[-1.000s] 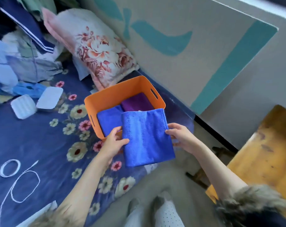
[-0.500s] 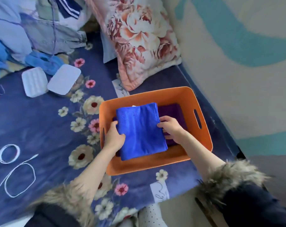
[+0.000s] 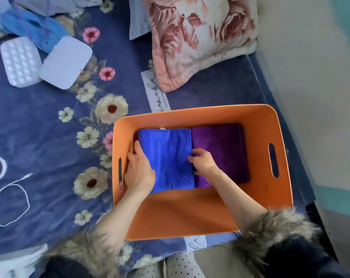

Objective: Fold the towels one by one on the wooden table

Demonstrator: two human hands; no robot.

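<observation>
Folded blue towel [image 3: 170,157] lay in orange basket [image 3: 190,213], left of purple towel [image 3: 222,151], touching it. Left hand [image 3: 139,171] gripped its left edge, right hand [image 3: 203,163] its right edge. Floral pillow [image 3: 200,37] sat far behind on bedsheet [image 3: 39,127].

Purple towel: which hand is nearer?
Right. The right hand rests on the purple towel's left edge; the left hand grips the blue towel's far side.

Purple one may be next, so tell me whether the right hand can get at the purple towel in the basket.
Probably yes. The right hand already rests at the purple towel's left edge beside the blue towel, and nothing lies on top of it in the open orange basket.
</observation>
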